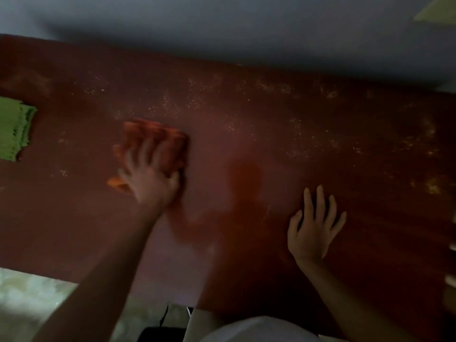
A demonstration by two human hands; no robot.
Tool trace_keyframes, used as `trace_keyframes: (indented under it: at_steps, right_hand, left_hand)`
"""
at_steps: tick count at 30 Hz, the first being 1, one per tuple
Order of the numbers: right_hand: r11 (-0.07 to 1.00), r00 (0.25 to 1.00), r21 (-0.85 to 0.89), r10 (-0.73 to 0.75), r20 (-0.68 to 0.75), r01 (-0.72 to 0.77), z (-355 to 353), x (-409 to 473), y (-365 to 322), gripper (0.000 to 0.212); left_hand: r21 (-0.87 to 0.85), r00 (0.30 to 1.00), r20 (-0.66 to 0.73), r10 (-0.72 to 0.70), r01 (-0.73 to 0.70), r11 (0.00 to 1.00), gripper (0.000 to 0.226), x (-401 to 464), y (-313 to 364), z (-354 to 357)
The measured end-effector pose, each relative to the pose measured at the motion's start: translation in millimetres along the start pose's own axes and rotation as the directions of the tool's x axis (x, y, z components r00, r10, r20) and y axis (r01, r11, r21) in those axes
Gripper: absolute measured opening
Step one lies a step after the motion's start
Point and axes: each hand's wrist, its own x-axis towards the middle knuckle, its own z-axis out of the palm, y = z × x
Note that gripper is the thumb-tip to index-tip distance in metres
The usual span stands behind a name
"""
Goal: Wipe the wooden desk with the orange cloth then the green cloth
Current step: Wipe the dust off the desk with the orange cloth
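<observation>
The left hand (148, 178) lay spread flat on the orange cloth (158, 144), fingers straight and pressing it to the wooden desk (246, 144), with nothing curled round it as far as the blur allowed me to tell. That flat press made sense to me: a wide palm drags the whole folded pad along the top rather than bunching it. The hand and cloth were smeared with motion, so I judged the wiping stroke was under way, over toward nine o'clock of the desk's middle.

The right hand (315, 225) sat at about five o'clock from the middle, fingers splayed and straight on the bare wood, holding nothing; I took it for a brace, steadying the body while the other arm reached.

The green cloth (14, 132) waited folded at the far nine o'clock edge, well apart from the orange one and untouched, which suited its being second in turn.

Pale specks and dusty smears ran across the top from twelve round to three o'clock, so by my reckoning the first pass had plenty of ground left. The patch near the middle looked smoother, with a darker blot whose cause I could not make out
</observation>
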Motion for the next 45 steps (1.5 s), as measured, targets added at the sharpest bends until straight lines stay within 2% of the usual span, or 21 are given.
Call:
trace_keyframes:
  at_steps: [2,5,7,10,12,14,17,20,24,26,28,30,32,34,36,38,40,41,43,44,45]
  right_hand:
    - [1.0,1.0,0.016,0.009,0.011,-0.009,-1.1,0.1,-0.9,0.053]
    - [0.999,0.999,0.032,0.019,0.032,-0.02,-3.2,0.2,-2.0,0.056]
    - [0.999,0.998,0.036,0.013,0.061,-0.015,-4.8,-0.2,0.8,0.064]
    - [0.998,0.998,0.054,0.013,0.064,-0.017,-8.3,-1.3,-1.1,0.066]
    - [0.998,0.999,0.05,0.039,0.032,-0.04,-9.1,-1.8,-6.0,0.06]
    - [0.997,0.999,0.052,0.05,0.006,-0.05,-8.3,-1.9,-10.3,0.055]
    - [0.997,0.998,0.036,0.069,-0.001,-0.068,-6.7,-1.3,-13.2,0.054]
    - [0.994,0.994,0.004,0.11,0.013,-0.11,-5.7,-2.7,-15.4,0.057]
    - [0.986,0.985,0.017,0.167,0.046,-0.168,-13.8,1.1,-35.9,0.065]
    - [0.966,0.967,0.058,0.253,-0.025,-0.251,-20.2,3.4,-70.3,0.065]
    - [0.961,0.963,0.166,0.243,-0.117,-0.222,-22.8,5.1,-126.8,0.062]
    - [0.952,0.98,0.303,0.1,-0.172,-0.044,-18.9,8.4,-202.7,0.055]
    - [0.895,0.98,0.421,-0.071,-0.184,0.144,-13.2,14.4,-292.5,0.045]
    - [0.792,0.973,0.567,-0.21,-0.094,0.226,-8.6,19.0,-391.5,0.038]
    - [0.715,0.927,0.658,-0.369,0.064,0.239,-6.7,18.8,-483.2,0.037]
    - [0.714,0.838,0.644,-0.506,0.203,0.276,1.5,18.8,-557.0,0.045]
    - [0.733,0.778,0.592,-0.57,0.266,0.335,15.1,19.8,-613.6,0.059]
    - [0.752,0.763,0.559,-0.575,0.295,0.35,23.4,19.7,-635.4,0.068]
    - [0.8,0.766,0.486,-0.544,0.342,0.352,40.9,20.5,-667.0,0.085]
    - [0.827,0.778,0.426,-0.524,0.348,0.366,49.8,21.2,-676.5,0.089]
    - [0.847,0.788,0.351,-0.512,0.342,0.399,56.9,22.0,-682.4,0.088]
  left_hand:
    - [0.043,0.971,0.061,0.23,-0.232,0.972,0.084,-36.1,55.9,16.1]
    - [0.035,0.841,0.2,0.503,-0.52,0.854,0.083,-96.5,124.1,39.9]
    - [0.023,0.75,0.255,0.611,-0.636,0.771,0.08,-124.8,143.2,50.0]
    - [0.007,0.705,0.22,0.674,-0.692,0.722,0.078,-127.6,130.6,49.6]
    - [0.016,0.714,0.194,0.673,-0.688,0.726,0.079,-108.7,104.5,43.1]
    - [0.031,0.762,0.188,0.619,-0.635,0.772,0.082,-80.8,62.7,33.1]
    - [0.057,0.851,0.12,0.511,-0.519,0.853,0.082,-30.1,-21.7,13.2]
    - [0.075,0.923,0.057,0.382,-0.385,0.92,0.071,25.9,-112.1,-11.3]
    - [0.062,0.981,0.076,0.18,-0.185,0.981,0.075,91.8,-196.7,-45.4]
    - [0.037,0.978,0.116,0.171,-0.176,0.984,0.076,103.7,-208.4,-57.9]
    - [0.03,0.959,0.148,0.241,-0.248,0.968,0.077,95.1,-206.7,-61.3]
    - [0.026,0.914,0.185,0.362,-0.373,0.927,0.078,70.8,-200.8,-55.0]
    - [-0.004,0.84,0.229,0.492,-0.504,0.864,0.079,40.1,-196.2,-42.2]
    - [-0.051,0.784,0.259,0.564,-0.573,0.818,0.08,9.7,-195.1,-32.7]
    - [-0.055,0.74,0.332,0.586,-0.605,0.795,0.089,-18.4,-199.3,-26.3]
    - [-0.039,0.682,0.388,0.62,-0.66,0.75,0.088,-41.3,-216.6,-16.0]
    - [-0.01,0.646,0.34,0.683,-0.724,0.69,0.067,-59.0,-241.2,-12.5]
    - [-0.006,0.662,0.322,0.676,-0.713,0.701,0.061,-66.0,-254.9,-14.2]
    - [0.018,0.738,0.295,0.606,-0.639,0.769,0.07,-74.5,-285.7,-24.4]
    - [0.045,0.749,0.281,0.599,-0.634,0.772,0.074,-74.2,-305.0,-31.4]
    - [0.064,0.731,0.275,0.624,-0.662,0.747,0.074,-70.1,-325.7,-38.0]
